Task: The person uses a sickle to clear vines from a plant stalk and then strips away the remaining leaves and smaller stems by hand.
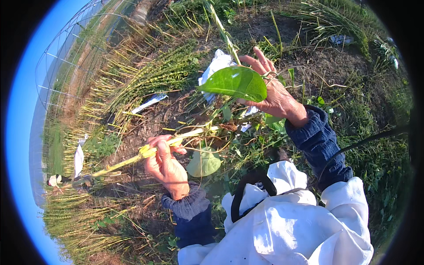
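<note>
My left hand (167, 167) is closed round a thick yellow-green plant stalk (118, 165), which slants from the lower left toward the middle. A brownish, root-like end shows at the stalk's far left. Thin vines (227, 145) tangle about its right part, with a pale heart-shaped leaf (204, 162) hanging beside my left hand. Farther up, my right hand (276, 95) has its fingers stretched apart beside a big green heart-shaped leaf (238, 83) that partly covers it. A green stem with pods (223, 31) rises past its fingertips. Thin tendrils cross that hand.
Cut stalks lie in bundles (154, 81) on the soil, with more at the upper right (331, 22). White sheets (150, 102) lie among them. Stubble and weeds cover the ground. A wire-frame structure (66, 57) stands at the upper left. A dark cable (366, 143) crosses by my right sleeve.
</note>
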The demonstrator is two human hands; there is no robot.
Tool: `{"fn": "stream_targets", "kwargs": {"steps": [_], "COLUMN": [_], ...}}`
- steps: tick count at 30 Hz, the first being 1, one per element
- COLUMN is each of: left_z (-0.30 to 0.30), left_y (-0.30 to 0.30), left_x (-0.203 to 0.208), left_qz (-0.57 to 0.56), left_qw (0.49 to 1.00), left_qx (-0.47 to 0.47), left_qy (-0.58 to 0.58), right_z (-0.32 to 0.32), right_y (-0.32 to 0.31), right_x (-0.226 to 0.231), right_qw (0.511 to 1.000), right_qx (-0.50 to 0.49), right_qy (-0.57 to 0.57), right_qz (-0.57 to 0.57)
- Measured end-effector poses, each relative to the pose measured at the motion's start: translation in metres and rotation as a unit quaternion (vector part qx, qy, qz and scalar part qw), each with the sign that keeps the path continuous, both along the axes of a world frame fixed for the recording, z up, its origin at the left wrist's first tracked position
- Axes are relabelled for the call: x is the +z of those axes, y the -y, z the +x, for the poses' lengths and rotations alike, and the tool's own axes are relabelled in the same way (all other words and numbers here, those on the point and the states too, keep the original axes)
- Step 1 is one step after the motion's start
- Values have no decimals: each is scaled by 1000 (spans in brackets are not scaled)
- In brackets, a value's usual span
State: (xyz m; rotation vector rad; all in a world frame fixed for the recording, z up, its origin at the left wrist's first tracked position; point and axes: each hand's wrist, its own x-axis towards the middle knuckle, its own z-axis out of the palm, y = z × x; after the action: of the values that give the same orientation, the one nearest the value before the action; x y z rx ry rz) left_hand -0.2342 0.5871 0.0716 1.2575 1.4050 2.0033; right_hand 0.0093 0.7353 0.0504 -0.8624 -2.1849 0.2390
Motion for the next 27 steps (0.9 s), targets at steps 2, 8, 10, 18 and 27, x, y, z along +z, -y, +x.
{"fn": "stream_targets", "kwargs": {"steps": [2, 8, 10, 18, 27], "left_z": [2, 43, 56, 121, 133], "left_y": [-9, -60, -70, -111, -125], "left_x": [-2, -10, -14, -6, 38], "left_qz": [-21, -8, -13, -95, -65], "left_qw": [998, 995, 993, 930, 959], "left_qx": [2, -75, -118, -303, -273], "left_qy": [67, 61, 10, 185, 28], "right_z": [32, 100, 131, 186, 212], "right_y": [5, 46, 60, 62, 31], "right_x": [-2, -52, -50, 75, -25], "right_qw": [983, 879, 883, 880, 883], "right_qx": [-81, -243, -155, 56, -120], "right_qy": [141, 406, 438, 362, 430], "right_qz": [84, -51, 69, -301, -149]}}
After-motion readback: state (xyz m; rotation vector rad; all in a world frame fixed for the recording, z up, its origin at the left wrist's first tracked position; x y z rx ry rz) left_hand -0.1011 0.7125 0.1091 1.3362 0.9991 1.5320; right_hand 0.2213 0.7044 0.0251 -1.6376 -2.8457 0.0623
